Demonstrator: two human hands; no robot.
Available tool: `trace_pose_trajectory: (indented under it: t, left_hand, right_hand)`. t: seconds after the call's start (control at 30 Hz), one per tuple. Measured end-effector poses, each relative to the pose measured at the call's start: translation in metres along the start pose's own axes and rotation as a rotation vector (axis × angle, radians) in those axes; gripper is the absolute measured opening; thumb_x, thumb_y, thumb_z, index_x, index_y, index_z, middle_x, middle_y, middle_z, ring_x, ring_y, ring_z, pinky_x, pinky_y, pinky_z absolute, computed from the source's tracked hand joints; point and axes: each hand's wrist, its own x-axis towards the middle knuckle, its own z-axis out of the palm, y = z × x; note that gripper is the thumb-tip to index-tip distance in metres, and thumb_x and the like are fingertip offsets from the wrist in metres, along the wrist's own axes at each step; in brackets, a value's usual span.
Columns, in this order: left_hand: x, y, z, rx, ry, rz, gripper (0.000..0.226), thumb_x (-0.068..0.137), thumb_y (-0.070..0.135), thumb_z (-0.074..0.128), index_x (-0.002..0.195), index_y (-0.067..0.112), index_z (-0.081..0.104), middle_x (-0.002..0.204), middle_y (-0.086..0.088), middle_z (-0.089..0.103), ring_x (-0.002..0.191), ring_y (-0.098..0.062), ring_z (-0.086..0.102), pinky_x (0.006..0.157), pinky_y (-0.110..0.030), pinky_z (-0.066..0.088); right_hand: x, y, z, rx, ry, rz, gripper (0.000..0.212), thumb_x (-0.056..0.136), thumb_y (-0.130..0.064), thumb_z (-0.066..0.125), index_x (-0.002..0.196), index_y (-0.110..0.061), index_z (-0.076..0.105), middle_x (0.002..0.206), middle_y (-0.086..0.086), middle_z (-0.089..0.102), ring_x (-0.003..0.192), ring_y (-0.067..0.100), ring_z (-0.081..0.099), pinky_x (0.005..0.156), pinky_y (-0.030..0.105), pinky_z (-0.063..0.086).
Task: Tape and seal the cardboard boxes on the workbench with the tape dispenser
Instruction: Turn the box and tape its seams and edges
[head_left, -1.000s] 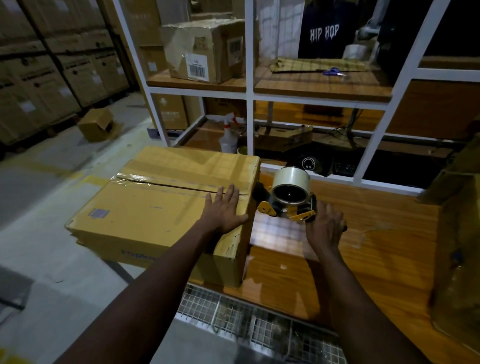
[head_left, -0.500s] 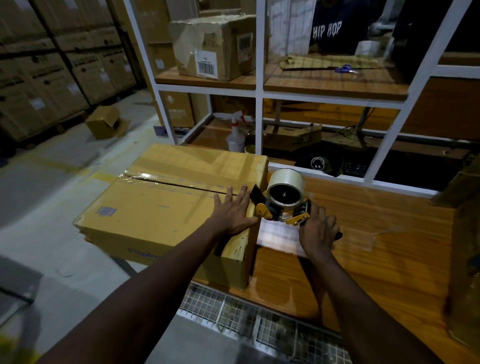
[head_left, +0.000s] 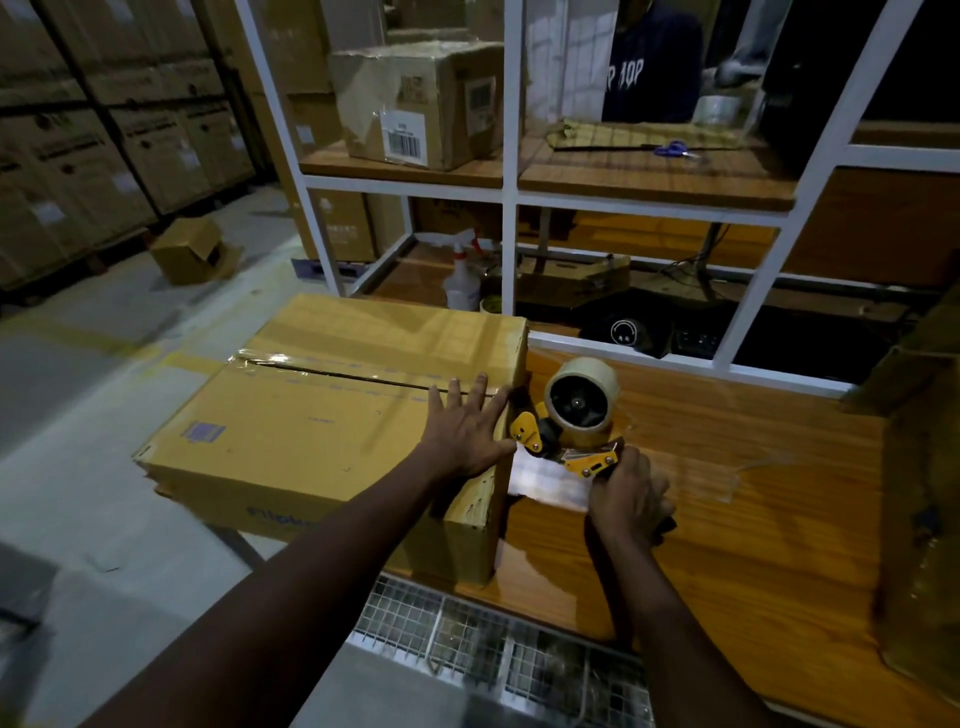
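**Dispenser Brought to Box Edge**

My left hand still lies flat, fingers straight, on the cardboard box beside its top seam. My right hand grips the tape dispenser, which has moved from apart to against the box's right edge, over the workbench.

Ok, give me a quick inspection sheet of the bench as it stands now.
Surface: wooden workbench, glossy.
Job's things: cardboard box, tape along its top seam; tape dispenser at its right edge.
Clutter: spray bottle, scissors and labelled box on the rack.
Hands: left hand flat on the box; right hand grips the dispenser.
Cables: dark cables behind the rack.
Surroundings: stacked cartons left; a person beyond the rack.
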Motion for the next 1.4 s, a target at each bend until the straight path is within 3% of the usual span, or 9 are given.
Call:
trace_pose_trajectory:
  t: [0.2,0.33,0.47,0.57,0.67,0.93,1.1,1.27,1.4]
  left_hand:
    - [0.005,0.006,-0.009,0.177,0.076,0.016,0.082,0.085,0.075,0.028,0.155,0.035,0.011,0.159,-0.019,0.020,0.137,-0.053,0.027,0.110,-0.065,0.016]
    - [0.006,0.012,-0.017,0.225,0.065,0.044,0.070,0.087,0.072,0.028,0.146,0.035,0.032,0.151,-0.021,0.028,0.130,-0.052,0.036,0.108,-0.063,0.018]
    - [0.012,0.013,-0.013,0.019,-0.006,0.044,0.059,0.091,0.066,0.033,0.141,0.035,0.039,0.156,-0.019,0.017,0.142,-0.046,0.016,0.109,-0.068,0.015]
    - [0.007,-0.003,-0.002,-0.109,-0.015,0.102,0.058,0.099,0.057,0.021,0.153,0.041,0.012,0.165,-0.012,-0.007,0.150,-0.039,-0.006,0.114,-0.067,0.003]
    - [-0.001,-0.052,0.003,-0.081,-0.024,0.071,0.061,0.101,0.056,0.014,0.155,0.037,-0.006,0.165,-0.006,-0.011,0.151,-0.034,-0.007,0.116,-0.064,0.004]
    - [-0.028,-0.273,0.018,-0.050,-0.038,-0.247,0.061,0.100,0.059,0.015,0.156,0.040,-0.003,0.166,-0.001,-0.007,0.151,-0.035,0.002,0.113,-0.065,0.010]
    - [-0.048,-0.358,0.018,-0.008,-0.063,-0.182,0.063,0.097,0.064,0.014,0.154,0.045,-0.006,0.165,0.004,-0.011,0.151,-0.032,-0.001,0.114,-0.061,0.014]
    - [-0.057,-0.393,0.029,-0.311,-0.073,-0.101,0.092,0.071,0.079,0.016,0.155,0.043,0.003,0.163,0.009,-0.015,0.151,-0.032,-0.006,0.119,-0.052,0.015]
    - [-0.059,-0.381,0.037,-0.572,0.005,-0.132,0.091,0.076,0.068,0.035,0.157,0.034,0.013,0.165,0.004,-0.011,0.151,-0.029,-0.002,0.120,-0.048,0.013]
  right_hand:
    - [0.024,0.003,-0.021,0.039,0.150,0.052,0.026,0.087,-0.017,0.064,0.110,-0.015,0.054,0.124,0.012,0.056,0.114,0.039,0.043,0.092,0.049,0.032]
    - [0.042,-0.006,-0.040,0.056,0.252,0.009,0.029,0.085,-0.016,0.065,0.112,-0.013,0.053,0.124,0.013,0.055,0.115,0.040,0.043,0.093,0.050,0.032]
    - [0.050,-0.030,-0.057,0.051,0.314,-0.020,0.033,0.084,-0.016,0.066,0.115,-0.015,0.054,0.124,0.010,0.055,0.116,0.038,0.043,0.093,0.049,0.032]
    - [0.050,-0.052,-0.062,0.045,0.362,-0.062,0.035,0.083,-0.016,0.067,0.116,-0.017,0.053,0.121,0.008,0.056,0.113,0.037,0.044,0.091,0.049,0.033]
    - [0.044,-0.082,-0.063,0.051,0.404,-0.095,0.036,0.083,-0.015,0.066,0.116,-0.017,0.053,0.120,0.009,0.056,0.111,0.038,0.046,0.089,0.049,0.034]
    - [-0.003,-0.193,-0.032,0.001,0.403,-0.215,0.036,0.082,-0.013,0.067,0.115,-0.016,0.053,0.121,0.008,0.053,0.109,0.036,0.044,0.088,0.047,0.033]
    - [-0.033,-0.258,0.007,-0.095,0.458,-0.329,0.038,0.079,-0.007,0.068,0.114,-0.015,0.056,0.113,0.010,0.055,0.101,0.034,0.048,0.085,0.045,0.036]
    - [-0.057,-0.302,0.032,-0.117,0.545,-0.397,0.032,0.083,-0.006,0.059,0.113,-0.012,0.051,0.108,0.015,0.052,0.093,0.035,0.046,0.086,0.047,0.037]
    - [-0.062,-0.317,0.038,-0.163,0.589,-0.390,0.033,0.084,-0.006,0.056,0.115,-0.012,0.048,0.110,0.016,0.052,0.094,0.037,0.046,0.091,0.050,0.031]
